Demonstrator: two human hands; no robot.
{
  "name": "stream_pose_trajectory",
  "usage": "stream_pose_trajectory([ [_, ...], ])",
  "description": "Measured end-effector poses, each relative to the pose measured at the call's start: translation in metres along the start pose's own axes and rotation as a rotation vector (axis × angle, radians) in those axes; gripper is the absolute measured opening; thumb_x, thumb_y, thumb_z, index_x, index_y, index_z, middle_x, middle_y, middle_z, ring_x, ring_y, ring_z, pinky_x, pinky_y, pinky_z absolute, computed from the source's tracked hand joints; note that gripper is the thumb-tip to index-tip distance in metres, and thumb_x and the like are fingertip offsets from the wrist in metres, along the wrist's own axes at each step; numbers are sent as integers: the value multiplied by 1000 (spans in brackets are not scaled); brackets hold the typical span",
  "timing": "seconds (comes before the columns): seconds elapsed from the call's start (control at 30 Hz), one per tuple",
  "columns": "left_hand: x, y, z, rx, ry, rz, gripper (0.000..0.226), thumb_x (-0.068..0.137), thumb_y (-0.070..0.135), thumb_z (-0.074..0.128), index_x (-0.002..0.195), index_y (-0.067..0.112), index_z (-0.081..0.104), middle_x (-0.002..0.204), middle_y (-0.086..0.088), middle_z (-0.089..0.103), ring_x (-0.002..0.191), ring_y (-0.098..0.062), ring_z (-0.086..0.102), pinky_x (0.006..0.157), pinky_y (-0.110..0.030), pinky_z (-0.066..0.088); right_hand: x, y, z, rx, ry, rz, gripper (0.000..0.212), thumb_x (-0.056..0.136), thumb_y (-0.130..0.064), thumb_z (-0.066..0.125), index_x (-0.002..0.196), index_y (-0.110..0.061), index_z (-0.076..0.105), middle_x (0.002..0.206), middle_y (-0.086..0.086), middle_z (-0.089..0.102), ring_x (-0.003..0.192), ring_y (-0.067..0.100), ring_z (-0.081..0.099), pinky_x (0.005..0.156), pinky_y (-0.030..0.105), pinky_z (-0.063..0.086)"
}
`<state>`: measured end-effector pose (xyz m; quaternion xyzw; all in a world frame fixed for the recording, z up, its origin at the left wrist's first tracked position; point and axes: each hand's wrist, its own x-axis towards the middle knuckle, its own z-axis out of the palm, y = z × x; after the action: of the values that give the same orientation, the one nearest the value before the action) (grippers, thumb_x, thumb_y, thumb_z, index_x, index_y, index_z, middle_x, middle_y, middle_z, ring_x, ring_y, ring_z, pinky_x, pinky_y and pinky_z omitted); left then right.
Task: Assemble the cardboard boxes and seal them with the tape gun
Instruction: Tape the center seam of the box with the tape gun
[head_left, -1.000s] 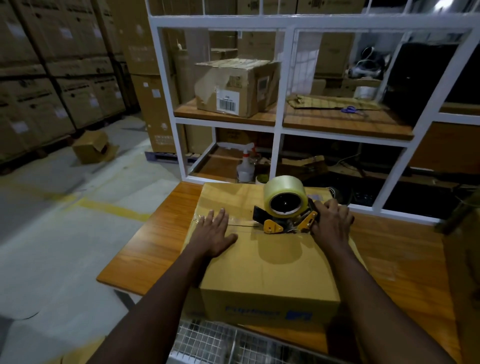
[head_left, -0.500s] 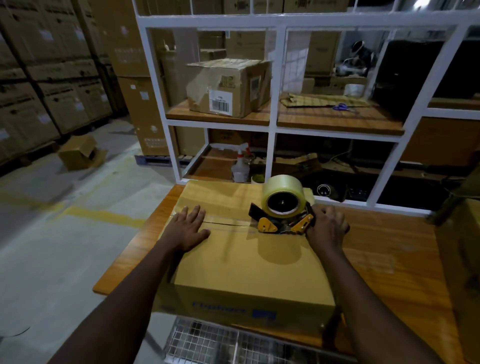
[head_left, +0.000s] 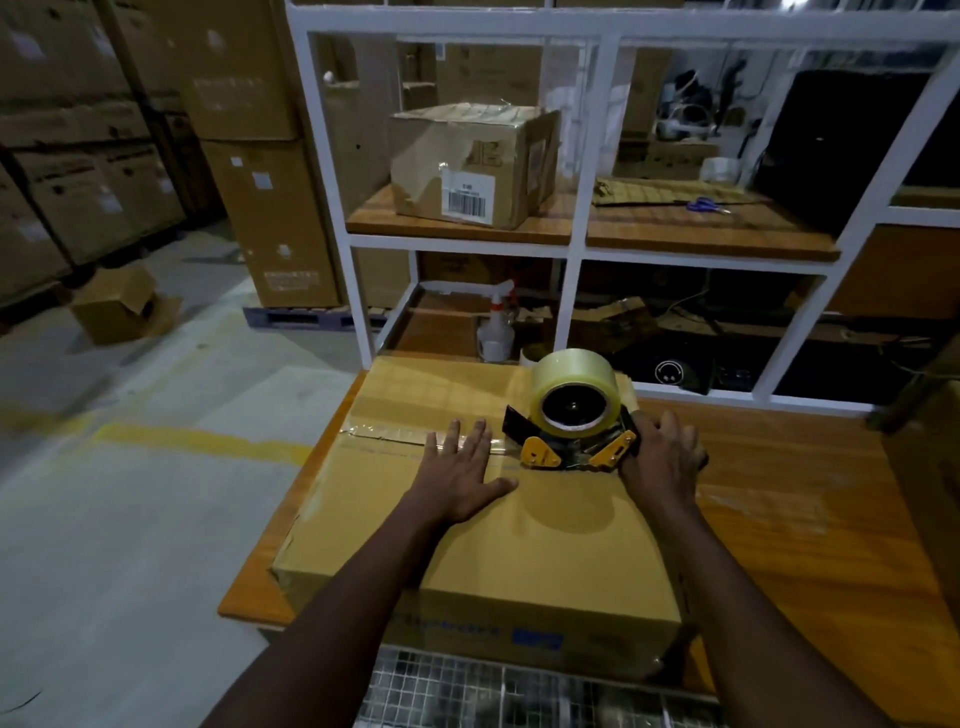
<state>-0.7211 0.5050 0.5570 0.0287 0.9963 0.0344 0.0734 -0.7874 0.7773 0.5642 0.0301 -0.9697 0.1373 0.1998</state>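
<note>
Desk (head_left: 810, 519) bore the closed cardboard box (head_left: 519, 551) at its left end, reaching the near edge. Against half a second before, the tape gun (head_left: 571, 421) sat at much the same spot on the top seam, right of the middle. The left hand (head_left: 462, 467) had slid right along the seam to just beside the gun and lay flat, fingers straight, pressing the tape strip (head_left: 384, 434). The right hand (head_left: 660, 457) gripped the gun, fingers curled round it. By my judgement the laid tape was being smoothed, with the right stretch still unsealed. The gun's handle was hidden under that hand, and the box's near print was blurred
</note>
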Motion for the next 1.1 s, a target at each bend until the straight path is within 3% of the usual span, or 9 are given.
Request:
stream_pose_trajectory([
  [0.3,2,-6,3,6,-19,-11,87,92,74,15,158,21,-6,164,4,-15,152,-25,-12,121,-52,-1,-2,9,-12,5,90,-14,31,78,-24,71,108,-27,63,101,7,49,91,30,41,77,41,30],
  [0.57,2,-7,-2,8,-51,-35,117,60,90,-17,157,24,-10,163,7,-18,151,-23,-12,120,-49,0,6,86,-29,38,114,51,32,78,-18,74,109,-22,68,100,10,53,91,35,45,77,46,38],
  [0.7,4,-3,-4,36,-69,-78,82,94,71,11,157,23,-10,162,6,-19,152,-24,-11,120,-50,0,7,99,-33,62,78,32,35,77,-18,75,110,-25,67,103,9,53,93,35,45,77,44,36],
  [0.77,4,13,-7,48,-66,-126,78,97,64,15,157,21,-10,164,2,-17,152,-29,-9,120,-55,0,9,99,-34,59,68,24,36,78,-19,74,112,-28,67,103,8,54,93,34,45,76,41,32],
  [0.87,8,74,-10,35,-73,-75,86,95,69,20,158,17,-7,164,-2,-14,152,-29,-7,120,-55,2,12,100,-36,58,53,3,37,80,-22,73,115,-30,66,105,7,54,94,32,45,76,38,27],
  [0.97,13,137,-1,-43,-61,-70,109,80,88,19,157,15,-7,164,-3,-14,152,-29,-10,120,-55,-3,16,104,-35,49,21,-5,36,80,-22,71,116,-30,66,106,6,53,96,32,43,79,41,32],
  [1.1,17,146,2,-64,-31,-141,121,70,96,18,158,17,-7,165,-4,-13,152,-29,-8,120,-55,-5,21,109,-36,82,-27,-14,36,80,-25,71,115,-31,66,108,6,53,98,32,43,82,42,33],
])
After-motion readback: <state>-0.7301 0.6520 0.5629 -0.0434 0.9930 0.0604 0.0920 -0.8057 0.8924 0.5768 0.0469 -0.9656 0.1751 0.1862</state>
